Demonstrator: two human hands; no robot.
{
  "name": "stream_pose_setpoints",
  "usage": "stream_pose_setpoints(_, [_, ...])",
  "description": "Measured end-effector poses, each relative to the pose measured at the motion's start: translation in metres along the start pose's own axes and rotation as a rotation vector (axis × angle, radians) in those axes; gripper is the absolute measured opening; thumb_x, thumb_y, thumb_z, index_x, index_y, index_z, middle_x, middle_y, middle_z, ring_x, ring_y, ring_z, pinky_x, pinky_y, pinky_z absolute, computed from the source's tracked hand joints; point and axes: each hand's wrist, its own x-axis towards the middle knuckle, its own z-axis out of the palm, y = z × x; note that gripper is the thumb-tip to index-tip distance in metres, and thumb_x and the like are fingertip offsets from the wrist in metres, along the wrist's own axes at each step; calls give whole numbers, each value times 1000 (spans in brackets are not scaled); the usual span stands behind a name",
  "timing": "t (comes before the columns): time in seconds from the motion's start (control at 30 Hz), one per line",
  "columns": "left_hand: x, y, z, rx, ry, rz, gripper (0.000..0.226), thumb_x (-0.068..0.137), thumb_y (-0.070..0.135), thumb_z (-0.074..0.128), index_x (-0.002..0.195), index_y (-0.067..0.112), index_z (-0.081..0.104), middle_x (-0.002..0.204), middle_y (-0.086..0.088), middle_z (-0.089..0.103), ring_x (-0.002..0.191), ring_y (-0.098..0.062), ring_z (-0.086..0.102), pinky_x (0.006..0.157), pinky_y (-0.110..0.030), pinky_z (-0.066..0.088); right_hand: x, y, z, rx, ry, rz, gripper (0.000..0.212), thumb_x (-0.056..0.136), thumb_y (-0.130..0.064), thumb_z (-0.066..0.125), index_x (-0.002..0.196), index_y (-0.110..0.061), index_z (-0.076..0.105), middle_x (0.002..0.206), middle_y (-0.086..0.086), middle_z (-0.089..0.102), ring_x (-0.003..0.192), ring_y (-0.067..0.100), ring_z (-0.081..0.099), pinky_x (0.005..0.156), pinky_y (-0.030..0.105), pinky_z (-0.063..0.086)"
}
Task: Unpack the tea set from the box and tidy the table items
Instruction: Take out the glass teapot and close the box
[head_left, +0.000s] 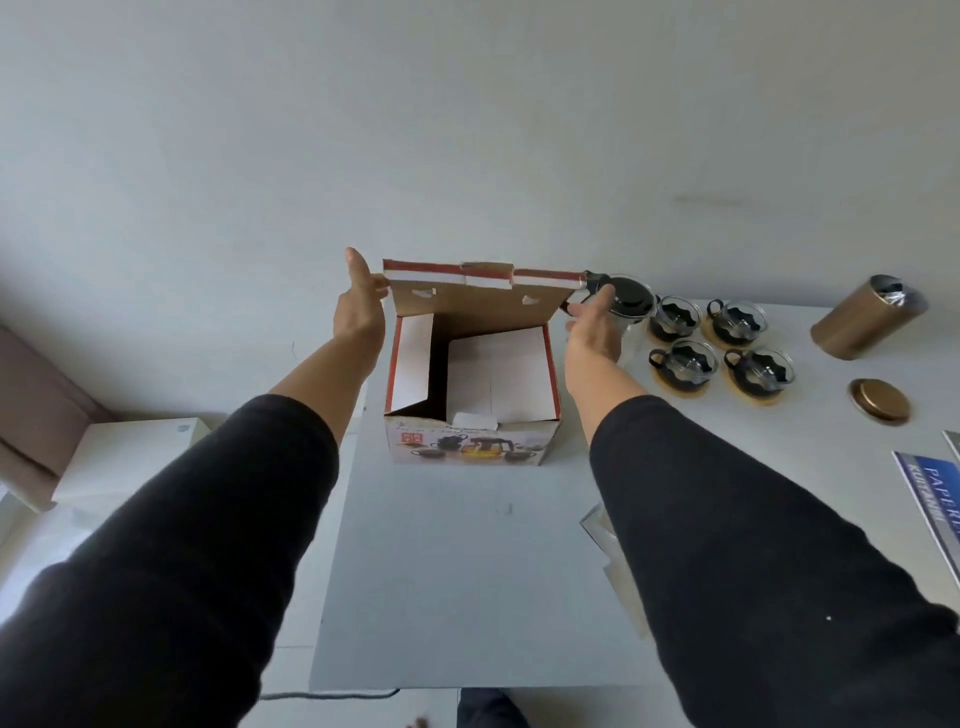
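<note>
The tea set box (470, 441) stands open on the white table (467, 571), its brown lid flap (478, 296) raised at the back. Only white cardboard dividers show inside. My left hand (358, 306) touches the flap's left end, fingers extended. My right hand (592, 327) is at the flap's right corner, fingers apart, nothing held. Just behind it stands the glass teapot with a black lid (631, 299). Several glass cups with black holders (722, 345) sit on round coasters to the right of the teapot.
A gold tin canister (867, 317) lies open at the far right, its gold lid (879, 401) flat on the table nearby. A blue and white paper packet (935, 499) lies at the right edge. A white box (124, 457) is off the table's left side.
</note>
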Motion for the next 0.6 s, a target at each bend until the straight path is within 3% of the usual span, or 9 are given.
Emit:
stream_pose_setpoints(0.2, [-40, -35, -23, 212, -191, 66, 48, 92, 55, 45, 122, 20, 59, 122, -5, 63, 113, -26, 58, 98, -41, 47, -38, 39, -13, -162, 40, 58, 63, 102, -43, 19, 122, 2, 58, 126, 19, 60, 118, 35, 56, 104, 46, 43])
stream_pose_setpoints(0.27, [-50, -47, -25, 321, -231, 98, 48, 90, 46, 56, 130, 20, 53, 121, 0, 61, 108, -22, 59, 87, -32, 50, -47, 50, -16, -232, 39, 43, 55, 102, -40, 25, 113, 1, 60, 120, 19, 63, 112, 35, 59, 99, 44, 47])
stream_pose_setpoints(0.37, [-61, -59, -26, 471, -233, 168, 50, 90, 32, 61, 137, 21, 47, 132, 4, 57, 109, -18, 57, 85, -27, 47, -52, 61, -18, -240, 7, 14, 33, 97, -31, 40, 97, -5, 60, 104, 13, 66, 97, 31, 64, 91, 42, 53])
stream_pose_setpoints(0.43, [-65, -62, -28, 524, -221, 212, 49, 92, 30, 59, 138, 22, 46, 136, 4, 55, 108, -18, 57, 82, -25, 46, -54, 65, -19, -186, -13, 21, 30, 91, -21, 47, 113, -6, 62, 100, 6, 63, 90, 25, 61, 83, 34, 54])
stream_pose_setpoints(0.53, [-69, -63, -28, 551, -209, 270, 45, 93, 24, 59, 136, 24, 48, 133, 4, 57, 102, -17, 55, 71, -18, 44, -58, 66, -25, -116, -38, -3, 47, 88, -4, 47, 134, -13, 49, 125, 6, 59, 108, 24, 60, 87, 28, 51])
stream_pose_setpoints(0.6, [-69, -62, -27, 543, -196, 304, 39, 92, 18, 59, 131, 23, 53, 128, 4, 59, 98, -16, 56, 58, -12, 38, -62, 65, -27, -93, -13, 15, 52, 89, 0, 48, 138, -14, 41, 133, 9, 53, 105, 24, 59, 84, 29, 53])
